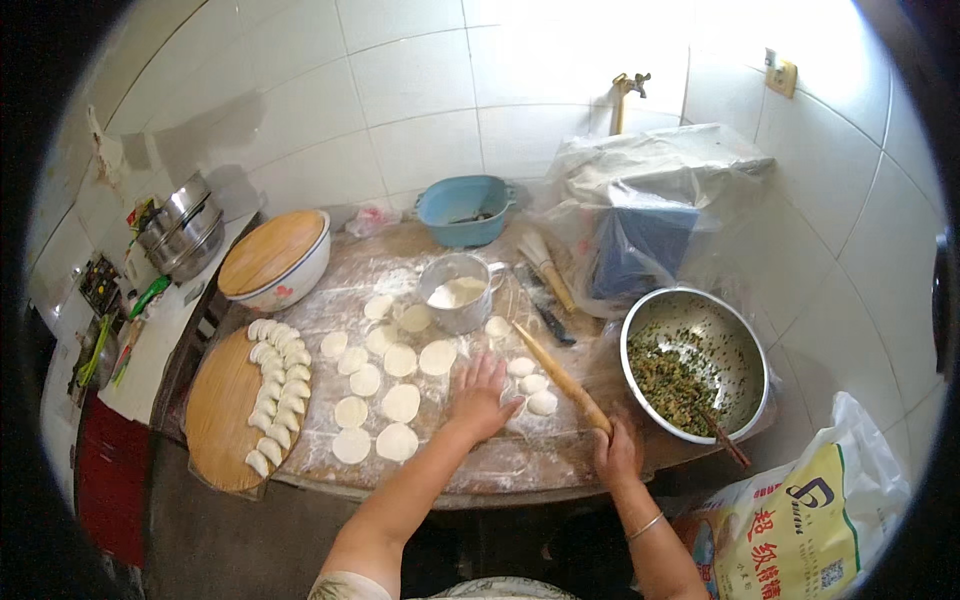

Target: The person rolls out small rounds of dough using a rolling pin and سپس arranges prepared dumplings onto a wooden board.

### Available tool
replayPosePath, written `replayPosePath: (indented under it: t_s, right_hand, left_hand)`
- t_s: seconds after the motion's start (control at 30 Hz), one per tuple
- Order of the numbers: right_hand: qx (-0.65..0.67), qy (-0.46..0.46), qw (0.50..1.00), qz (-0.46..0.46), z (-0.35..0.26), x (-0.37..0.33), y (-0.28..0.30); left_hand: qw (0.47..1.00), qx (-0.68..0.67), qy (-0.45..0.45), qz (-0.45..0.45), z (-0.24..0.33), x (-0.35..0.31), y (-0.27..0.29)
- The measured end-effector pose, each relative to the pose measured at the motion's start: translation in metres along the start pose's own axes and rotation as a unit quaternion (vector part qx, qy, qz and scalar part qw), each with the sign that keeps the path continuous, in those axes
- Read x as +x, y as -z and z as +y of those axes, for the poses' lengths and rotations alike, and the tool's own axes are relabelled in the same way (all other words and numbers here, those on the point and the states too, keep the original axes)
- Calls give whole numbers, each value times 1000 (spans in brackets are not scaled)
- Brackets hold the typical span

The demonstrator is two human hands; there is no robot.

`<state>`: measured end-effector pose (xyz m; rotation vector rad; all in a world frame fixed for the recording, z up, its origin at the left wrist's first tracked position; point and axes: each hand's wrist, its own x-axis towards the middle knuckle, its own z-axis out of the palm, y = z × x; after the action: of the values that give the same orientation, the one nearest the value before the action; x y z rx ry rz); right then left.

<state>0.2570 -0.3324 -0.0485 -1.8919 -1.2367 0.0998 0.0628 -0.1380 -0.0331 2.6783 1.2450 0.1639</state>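
My left hand lies palm down on the floured wooden board, fingers stretched out. Whether dough lies under the palm, I cannot tell. My right hand is closed round the near end of a wooden rolling pin, which slants away to the far left. Between hand and pin sit several small dough pieces. Left of my left hand, flat round dough wrappers are spread in loose rows. Farther left, folded dumplings stand in curved rows on a round wooden board.
A metal cup of flour, a brush and a dark-handled knife lie beyond my hands. Behind are a blue basin and a lidded enamel bowl. Right stand a steel bowl of chopped filling and a flour sack.
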Motion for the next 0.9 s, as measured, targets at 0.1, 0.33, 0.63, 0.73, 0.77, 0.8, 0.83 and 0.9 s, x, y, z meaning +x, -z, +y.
replayPosePath:
  t_s: [0.1, 0.33, 0.63, 0.73, 0.77, 0.8, 0.83, 0.9]
  right_hand:
    - [36, -27, 999, 9, 4, -3, -1]
    - [-31, 6, 999, 30, 9, 4, 0]
    - [14, -16, 1000, 17, 3, 6, 6]
    - [42, -20, 999, 27, 0, 4, 5]
    - [14, -47, 999, -10, -1, 4, 9]
    - [17, -42, 999, 2, 0, 4, 6]
    - [20, -38, 999, 14, 3, 3, 3]
    - [16, -34, 999, -6, 3, 4, 4]
  left_hand:
    - [1000, -13, -22, 2, 17, 37, 1]
    - [998, 14, -54, 11, 27, 99, -11]
    - [998, -51, 24, 8, 2, 101, 2]
    - [997, -66, 36, 10, 0, 61, -6]
    - [999, -42, 19, -14, -2, 38, -9]
    - [999, -22, 1, -36, -3, 14, -11]
    - [998, -3, -18, -59, -2, -11, -11]
    - [986, 28, -122, -110, 6, -63, -1]
